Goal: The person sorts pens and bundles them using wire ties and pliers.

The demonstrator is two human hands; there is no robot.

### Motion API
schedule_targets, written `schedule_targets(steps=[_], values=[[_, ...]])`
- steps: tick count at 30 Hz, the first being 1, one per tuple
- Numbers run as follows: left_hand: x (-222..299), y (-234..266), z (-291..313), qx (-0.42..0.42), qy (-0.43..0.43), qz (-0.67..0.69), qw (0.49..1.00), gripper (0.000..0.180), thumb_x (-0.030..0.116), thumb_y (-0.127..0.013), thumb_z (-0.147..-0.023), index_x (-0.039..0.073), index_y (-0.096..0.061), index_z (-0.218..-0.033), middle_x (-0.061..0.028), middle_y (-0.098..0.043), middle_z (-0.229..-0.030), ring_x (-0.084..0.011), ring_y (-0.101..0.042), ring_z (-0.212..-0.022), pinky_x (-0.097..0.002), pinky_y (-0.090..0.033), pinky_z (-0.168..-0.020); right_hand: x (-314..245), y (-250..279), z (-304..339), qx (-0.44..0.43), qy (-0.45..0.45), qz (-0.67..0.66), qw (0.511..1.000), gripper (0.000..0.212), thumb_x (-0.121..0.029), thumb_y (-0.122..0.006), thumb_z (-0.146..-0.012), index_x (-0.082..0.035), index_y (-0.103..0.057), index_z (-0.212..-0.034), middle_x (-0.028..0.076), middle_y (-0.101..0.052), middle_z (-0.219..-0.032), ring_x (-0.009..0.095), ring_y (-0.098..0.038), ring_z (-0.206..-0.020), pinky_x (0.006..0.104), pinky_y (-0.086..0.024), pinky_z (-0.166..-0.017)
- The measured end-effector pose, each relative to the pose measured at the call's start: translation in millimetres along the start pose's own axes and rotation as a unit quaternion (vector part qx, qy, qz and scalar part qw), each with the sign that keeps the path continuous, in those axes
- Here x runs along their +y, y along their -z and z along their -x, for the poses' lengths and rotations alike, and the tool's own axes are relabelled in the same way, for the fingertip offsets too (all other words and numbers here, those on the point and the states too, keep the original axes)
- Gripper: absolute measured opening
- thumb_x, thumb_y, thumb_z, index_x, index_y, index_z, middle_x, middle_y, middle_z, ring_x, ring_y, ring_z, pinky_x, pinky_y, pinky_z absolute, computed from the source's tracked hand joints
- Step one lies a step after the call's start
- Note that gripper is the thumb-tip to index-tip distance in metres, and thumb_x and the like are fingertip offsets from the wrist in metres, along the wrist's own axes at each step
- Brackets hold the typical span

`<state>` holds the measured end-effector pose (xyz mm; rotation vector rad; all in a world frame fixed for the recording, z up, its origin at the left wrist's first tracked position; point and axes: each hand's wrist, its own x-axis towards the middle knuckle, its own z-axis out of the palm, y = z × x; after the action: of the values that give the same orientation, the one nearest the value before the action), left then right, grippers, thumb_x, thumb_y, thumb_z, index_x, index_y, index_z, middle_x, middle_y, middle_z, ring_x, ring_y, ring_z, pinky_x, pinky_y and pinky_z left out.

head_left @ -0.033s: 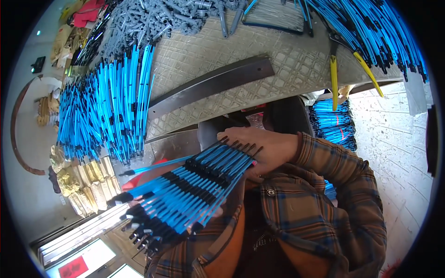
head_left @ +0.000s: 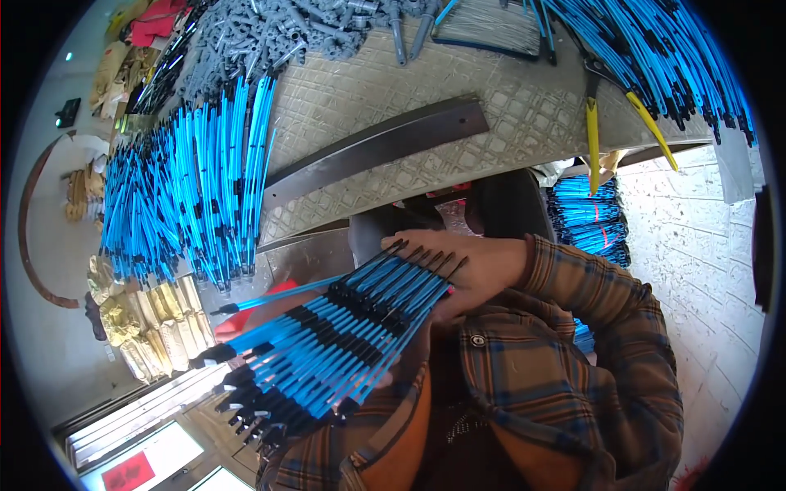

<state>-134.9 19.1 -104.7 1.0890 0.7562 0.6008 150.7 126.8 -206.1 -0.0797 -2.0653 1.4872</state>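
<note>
A fanned bundle of thin blue rods with black fittings and black tips (head_left: 327, 335) lies slantwise in front of my body. My left hand (head_left: 378, 380) is under the bundle and closed round it; only patches of skin show between and beside the rods. At the bundle's upper right end, my right hand (head_left: 483, 260) has its back turned up, with several narrow black tips crossing over it. Its fingers curl out of sight around that end. One blue rod (head_left: 274, 298) sticks out to the left, apart from the others.
On the patterned table lie a curved dark metal bar (head_left: 381, 151), a heap of grey plastic parts (head_left: 270, 41), and yellow-handled pliers (head_left: 593, 147). More blue rods (head_left: 213, 180) are piled at the left edge, and others (head_left: 655, 57) at the far right. Tied bundles (head_left: 588, 214) sit below, by the white wall.
</note>
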Motion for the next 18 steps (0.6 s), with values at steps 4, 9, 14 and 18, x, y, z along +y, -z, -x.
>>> schedule_targets(steps=[4, 9, 14, 18], values=[[1.8, 4.8, 12.0, 0.010, 0.024, 0.122, 0.992, 0.041, 0.013, -0.055, -0.084, -0.005, -0.046, -0.120, -0.0195, -0.056, -0.115, -0.0317, -0.053, -0.110, -0.0408, -0.038, -0.097, -12.0, -4.6, -23.7, -0.040, -0.005, -0.150, 0.988, 0.081, -0.048, -0.057, -0.080, 0.002, -0.023, -0.134, 0.021, -0.035, -0.130, 0.030, -0.035, -0.121, 0.0374, -0.028, -0.101], [10.0, 18.9, 2.7, 0.001, 0.038, 0.274, 0.961, 0.038, 0.011, -0.054, -0.085, -0.005, -0.047, -0.119, -0.0197, -0.056, -0.115, -0.0313, -0.052, -0.111, -0.0405, -0.038, -0.097, -24.9, -17.5, -67.6, 0.021, -0.068, -0.400, 0.914, 0.066, -0.047, -0.044, -0.088, 0.001, -0.029, -0.131, 0.019, -0.039, -0.128, 0.026, -0.038, -0.120, 0.0367, -0.028, -0.102], [40.5, 13.4, -29.0, -0.031, 0.051, 0.388, 0.920, 0.036, 0.009, -0.053, -0.085, -0.006, -0.048, -0.117, -0.0197, -0.056, -0.114, -0.0310, -0.052, -0.111, -0.0403, -0.038, -0.097, -18.2, -22.4, -107.0, 0.175, -0.104, -0.485, 0.850, 0.055, -0.044, -0.032, -0.094, 0.000, -0.039, -0.126, 0.016, -0.051, -0.119, 0.023, -0.049, -0.111, 0.0348, -0.033, -0.097], [63.4, 8.7, -71.4, 0.051, -0.161, -0.065, 0.983, 0.026, 0.002, -0.053, -0.084, -0.003, -0.055, -0.109, -0.0178, -0.060, -0.108, -0.0264, -0.056, -0.104, -0.0381, -0.042, -0.092, -28.1, 73.2, -145.4, 0.265, -0.213, 0.064, 0.938, 0.040, -0.037, -0.039, -0.093, -0.004, -0.055, -0.109, 0.014, -0.059, -0.103, 0.021, -0.056, -0.094, 0.0331, -0.041, -0.084]])
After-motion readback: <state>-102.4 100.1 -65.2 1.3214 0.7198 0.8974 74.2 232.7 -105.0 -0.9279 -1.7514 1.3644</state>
